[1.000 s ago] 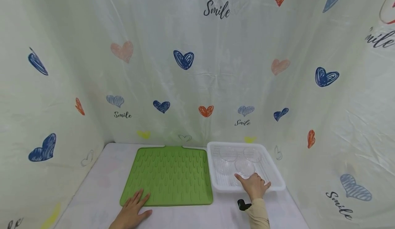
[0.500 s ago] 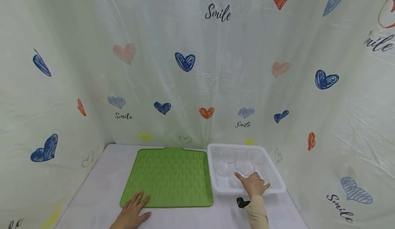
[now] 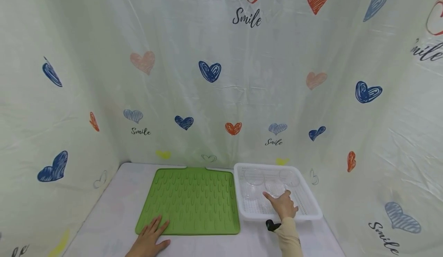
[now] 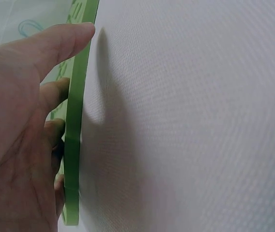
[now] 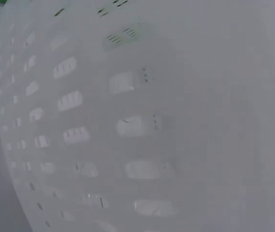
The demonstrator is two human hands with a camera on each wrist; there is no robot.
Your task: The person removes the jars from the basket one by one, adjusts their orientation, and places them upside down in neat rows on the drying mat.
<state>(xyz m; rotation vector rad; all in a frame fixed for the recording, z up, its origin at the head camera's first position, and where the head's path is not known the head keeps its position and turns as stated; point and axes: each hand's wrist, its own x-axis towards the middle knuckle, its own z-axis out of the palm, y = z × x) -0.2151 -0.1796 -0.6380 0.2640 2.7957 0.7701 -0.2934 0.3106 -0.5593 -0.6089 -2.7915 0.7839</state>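
My right hand [image 3: 284, 206] is in the white perforated basket [image 3: 250, 214] at right, fingers at the nearest round vessel [image 3: 275, 187] — colourless, see-through, thin-rimmed — though I can't tell whether they grip it. My left hand [image 3: 149, 239] rests, fingers loosely straight, on the green ridged mat's [image 3: 194, 199] near left corner.

Two hands [image 3: 149, 237] [image 3: 284, 207], one mat [image 3: 195, 207], one basket [image 3: 250, 215], vessels [image 3: 275, 187] (at least three).

There's your studded green mat [image 3: 194, 201] lying flat, your white perforated basket [image 3: 250, 216] upright just beside it, and inside, clear round vessels [image 3: 254, 177], possibly cups, grouped close together.
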